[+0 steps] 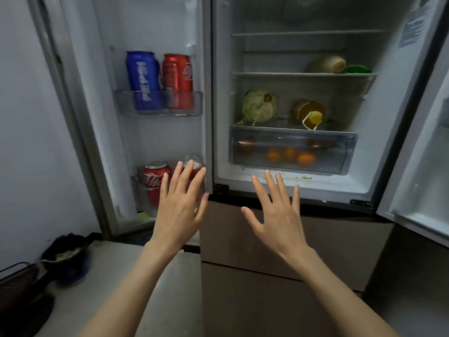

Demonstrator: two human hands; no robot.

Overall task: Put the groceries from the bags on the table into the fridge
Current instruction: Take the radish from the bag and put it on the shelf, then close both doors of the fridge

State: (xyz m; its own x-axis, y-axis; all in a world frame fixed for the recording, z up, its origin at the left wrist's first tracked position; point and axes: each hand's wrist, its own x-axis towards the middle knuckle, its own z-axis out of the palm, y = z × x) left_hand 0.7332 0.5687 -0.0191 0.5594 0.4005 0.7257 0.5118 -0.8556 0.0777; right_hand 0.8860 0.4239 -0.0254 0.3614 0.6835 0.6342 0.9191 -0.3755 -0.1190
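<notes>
Hands [181, 205] [275, 215] spread, empty; red can [155, 181] beside left grip.

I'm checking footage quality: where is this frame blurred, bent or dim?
Head view: the left hand and the can behind it smear with motion blur; wide-angle bends the fridge door edges; the crisper drawer front hazes the oranges; the lower corners lie dark.

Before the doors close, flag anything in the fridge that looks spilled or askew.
The oil bottle lies on its side on the shelf above the drawer, its yellow cap toward the front. Small yellowish specks dot the fridge floor under the drawer. The cans stand upright.
</notes>
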